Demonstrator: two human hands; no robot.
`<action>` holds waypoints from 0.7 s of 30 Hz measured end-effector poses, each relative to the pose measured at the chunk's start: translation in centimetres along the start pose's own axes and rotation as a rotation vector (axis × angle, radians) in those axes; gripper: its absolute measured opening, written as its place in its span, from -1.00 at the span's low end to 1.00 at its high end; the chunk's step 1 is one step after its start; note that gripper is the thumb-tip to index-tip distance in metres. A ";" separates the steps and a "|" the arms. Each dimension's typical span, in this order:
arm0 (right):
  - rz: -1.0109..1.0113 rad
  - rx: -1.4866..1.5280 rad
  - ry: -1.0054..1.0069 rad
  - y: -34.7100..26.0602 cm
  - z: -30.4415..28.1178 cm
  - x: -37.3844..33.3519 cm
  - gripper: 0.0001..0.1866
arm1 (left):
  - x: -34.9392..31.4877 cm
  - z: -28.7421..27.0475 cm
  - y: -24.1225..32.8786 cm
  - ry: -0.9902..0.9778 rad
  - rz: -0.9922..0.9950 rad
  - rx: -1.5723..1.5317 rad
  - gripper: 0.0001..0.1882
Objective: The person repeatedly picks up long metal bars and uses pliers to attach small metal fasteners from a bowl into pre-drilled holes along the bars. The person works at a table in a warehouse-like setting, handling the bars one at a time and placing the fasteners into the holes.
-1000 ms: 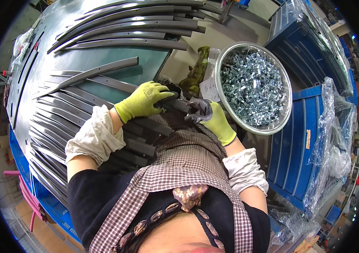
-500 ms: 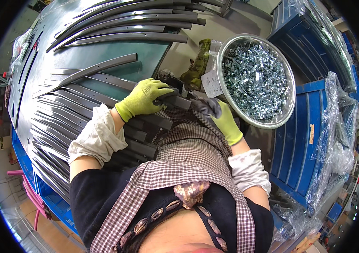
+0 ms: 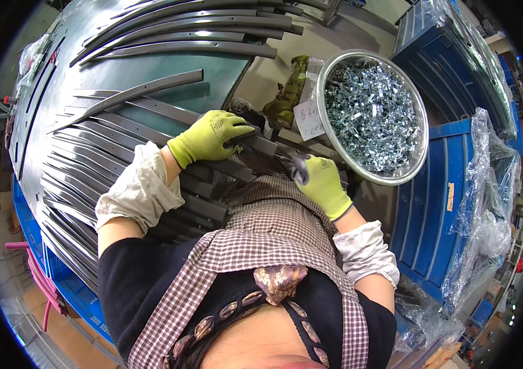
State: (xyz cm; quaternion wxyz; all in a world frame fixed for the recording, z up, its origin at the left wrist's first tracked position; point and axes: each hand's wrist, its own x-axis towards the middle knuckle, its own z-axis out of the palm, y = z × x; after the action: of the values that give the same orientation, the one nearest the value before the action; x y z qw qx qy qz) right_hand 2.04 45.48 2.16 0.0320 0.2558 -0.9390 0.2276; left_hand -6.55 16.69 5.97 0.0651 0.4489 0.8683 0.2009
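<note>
My left hand (image 3: 211,139), in a yellow-green glove with dark fingertips, is closed around a long dark grey strip (image 3: 263,146) near its end. The strip's end sticks out past my fingers toward the right. Just beyond that end is my right hand (image 3: 324,186), gloved alike, its fingers curled together. Whatever it holds, if anything, is too small and dark to make out. Beside it on the right stands a round metal bowl (image 3: 390,181) full of small shiny metal clips (image 3: 372,117).
Many similar dark strips (image 3: 89,166) lie side by side on the glass-topped table (image 3: 132,72) at left, with another group (image 3: 200,27) at the far side. Blue metal crates (image 3: 427,209) wrapped in clear film (image 3: 483,215) stand at right. A paper label (image 3: 308,120) lies by the bowl.
My right hand has turned slightly and drawn its fingers in near the strip's end. The left hand keeps its grip, and the whole view has shifted a little.
</note>
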 end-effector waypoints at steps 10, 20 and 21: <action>-0.025 -0.043 0.022 1.5 -3.7 -0.4 -0.80 | 0.4 -1.2 -0.1 -0.085 -0.168 -0.144 -0.51; 0.528 -0.318 0.093 10.4 -6.6 -1.4 -0.41 | -4.4 -2.0 -2.3 0.282 -0.297 0.090 -0.58; 0.528 -0.381 0.079 11.2 -6.4 -1.2 -0.35 | -5.5 -2.1 -2.5 0.249 -0.367 0.087 -0.59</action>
State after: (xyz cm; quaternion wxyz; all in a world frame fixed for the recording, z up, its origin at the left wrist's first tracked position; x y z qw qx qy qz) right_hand -2.80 57.44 3.04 0.0555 -0.0158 -0.9966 0.0582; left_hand -5.77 10.34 6.50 -0.0263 0.2573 0.9446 0.2019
